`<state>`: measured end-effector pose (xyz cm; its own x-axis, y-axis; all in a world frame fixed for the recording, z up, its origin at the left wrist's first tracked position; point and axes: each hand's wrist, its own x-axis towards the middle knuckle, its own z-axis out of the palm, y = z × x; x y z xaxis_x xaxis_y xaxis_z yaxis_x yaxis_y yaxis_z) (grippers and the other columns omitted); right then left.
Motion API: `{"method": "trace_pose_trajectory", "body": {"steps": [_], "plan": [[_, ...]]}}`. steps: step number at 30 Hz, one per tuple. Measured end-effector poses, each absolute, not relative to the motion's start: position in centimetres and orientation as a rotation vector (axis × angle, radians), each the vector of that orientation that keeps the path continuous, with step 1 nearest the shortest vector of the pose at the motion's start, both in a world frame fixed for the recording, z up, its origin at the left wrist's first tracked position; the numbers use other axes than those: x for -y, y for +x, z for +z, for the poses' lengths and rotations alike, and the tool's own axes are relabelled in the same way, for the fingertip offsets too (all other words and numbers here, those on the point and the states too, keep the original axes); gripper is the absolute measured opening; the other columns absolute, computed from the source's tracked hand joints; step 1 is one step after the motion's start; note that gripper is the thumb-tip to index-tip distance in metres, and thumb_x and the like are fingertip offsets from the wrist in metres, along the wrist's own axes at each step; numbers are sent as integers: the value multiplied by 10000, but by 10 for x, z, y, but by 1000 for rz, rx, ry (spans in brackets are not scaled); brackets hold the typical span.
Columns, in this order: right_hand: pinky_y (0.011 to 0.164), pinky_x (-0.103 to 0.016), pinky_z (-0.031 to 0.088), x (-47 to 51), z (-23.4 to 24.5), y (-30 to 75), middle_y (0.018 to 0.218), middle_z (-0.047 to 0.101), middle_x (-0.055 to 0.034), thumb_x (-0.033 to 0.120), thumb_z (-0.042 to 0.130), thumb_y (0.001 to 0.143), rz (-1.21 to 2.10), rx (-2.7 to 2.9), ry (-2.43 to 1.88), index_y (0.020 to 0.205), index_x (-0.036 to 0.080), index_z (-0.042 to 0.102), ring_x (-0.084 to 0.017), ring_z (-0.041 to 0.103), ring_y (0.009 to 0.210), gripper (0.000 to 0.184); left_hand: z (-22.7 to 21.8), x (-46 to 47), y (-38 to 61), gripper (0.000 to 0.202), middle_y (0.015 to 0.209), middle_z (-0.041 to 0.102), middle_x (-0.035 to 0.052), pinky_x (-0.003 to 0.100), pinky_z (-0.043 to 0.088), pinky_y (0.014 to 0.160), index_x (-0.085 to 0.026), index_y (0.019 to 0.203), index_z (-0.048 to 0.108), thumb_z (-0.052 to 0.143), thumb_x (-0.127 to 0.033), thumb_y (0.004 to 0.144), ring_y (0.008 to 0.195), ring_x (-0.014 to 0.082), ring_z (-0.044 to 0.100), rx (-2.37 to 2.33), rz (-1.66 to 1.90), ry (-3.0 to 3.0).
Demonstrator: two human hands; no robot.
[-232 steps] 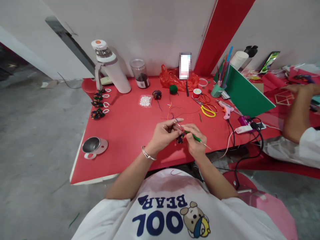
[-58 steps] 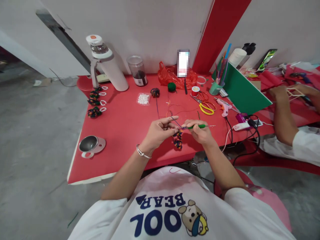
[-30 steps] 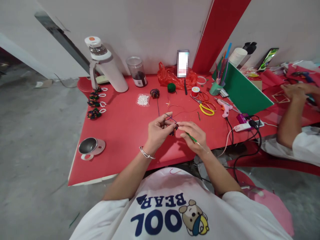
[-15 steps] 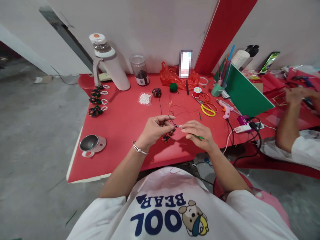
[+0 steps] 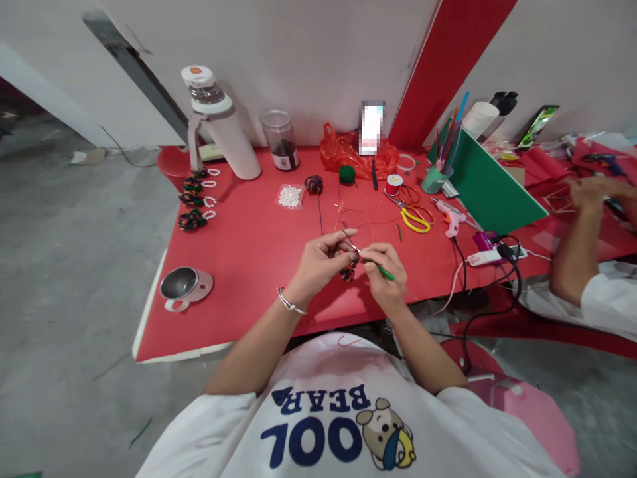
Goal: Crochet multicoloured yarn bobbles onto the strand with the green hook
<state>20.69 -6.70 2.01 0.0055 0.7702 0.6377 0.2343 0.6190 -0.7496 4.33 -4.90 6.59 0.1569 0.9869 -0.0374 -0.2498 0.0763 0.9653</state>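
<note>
Between my hands hangs a small dark multicoloured crochet piece [image 5: 348, 273]. My left hand [image 5: 326, 260] pinches its upper edge, with yarn running over the raised fingers. My right hand [image 5: 386, 271] grips a crochet hook [image 5: 385, 272] by its green handle, its tip at the work beside my left fingertips. A dark yarn strand leads back to a multicoloured yarn ball [image 5: 313, 184]. Near that ball lie a green yarn ball [image 5: 347, 175] and a packet of white beads [image 5: 290, 196]. The stitches under my fingers are too small to make out.
Finished-looking yarn pieces with bead loops [image 5: 193, 219] and a metal cup [image 5: 180, 285] are at left. Yellow-handled scissors [image 5: 415, 221], a pink glue gun [image 5: 452, 219] and a power strip [image 5: 490, 255] lie right. Beyond the green board [image 5: 490, 179] another person's hands [image 5: 592, 192] work.
Both hands have come closer together, the right moving left and turning its hook so more green handle shows. The left hand and the crochet piece have shifted slightly right.
</note>
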Motion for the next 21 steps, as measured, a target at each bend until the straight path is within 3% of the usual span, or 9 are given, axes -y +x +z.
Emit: {"method": "trace_pose_trajectory", "body": {"steps": [3, 6, 9, 13, 21], "plan": [[837, -357, 598, 70, 17, 195, 1041, 690, -61, 345, 644, 966, 250, 1550, -888, 1144, 298, 751, -191, 679, 968, 213, 59, 51, 53, 530, 748, 676, 3, 221, 457, 597, -123, 1181, 737, 831, -210, 666, 621, 84, 562, -989, 1250, 989], [824, -372, 599, 66, 16, 194, 1040, 704, -58, 375, 634, 970, 187, 1561, -854, 1153, 319, 751, -201, 683, 971, 224, 59, 52, 57, 538, 728, 666, -5, 220, 449, 604, -124, 1154, 745, 862, -241, 641, 621, 81, 555, -978, 1283, 928], [826, -400, 595, 58, 18, 206, 1016, 735, -47, 422, 631, 965, 283, 1606, -749, 1141, 342, 755, -209, 694, 948, 230, 64, 51, 51, 507, 704, 659, -5, 233, 460, 632, -125, 1079, 775, 895, -252, 603, 637, 91, 566, -930, 1231, 915], [864, -433, 576, 49, 26, 232, 1054, 768, -45, 371, 676, 942, 465, 1778, -627, 1195, 361, 737, -219, 696, 966, 261, 70, 49, 35, 451, 711, 685, 17, 250, 475, 655, -119, 1024, 798, 892, -225, 596, 645, 104, 588, -938, 1085, 953], [903, -436, 548, 46, 58, 263, 1101, 795, -49, 337, 718, 916, 520, 2042, -576, 1210, 346, 733, -216, 702, 986, 294, 75, 44, 22, 374, 733, 714, 42, 257, 489, 644, -111, 985, 810, 827, -170, 616, 663, 125, 618, -992, 966, 1074]]}}
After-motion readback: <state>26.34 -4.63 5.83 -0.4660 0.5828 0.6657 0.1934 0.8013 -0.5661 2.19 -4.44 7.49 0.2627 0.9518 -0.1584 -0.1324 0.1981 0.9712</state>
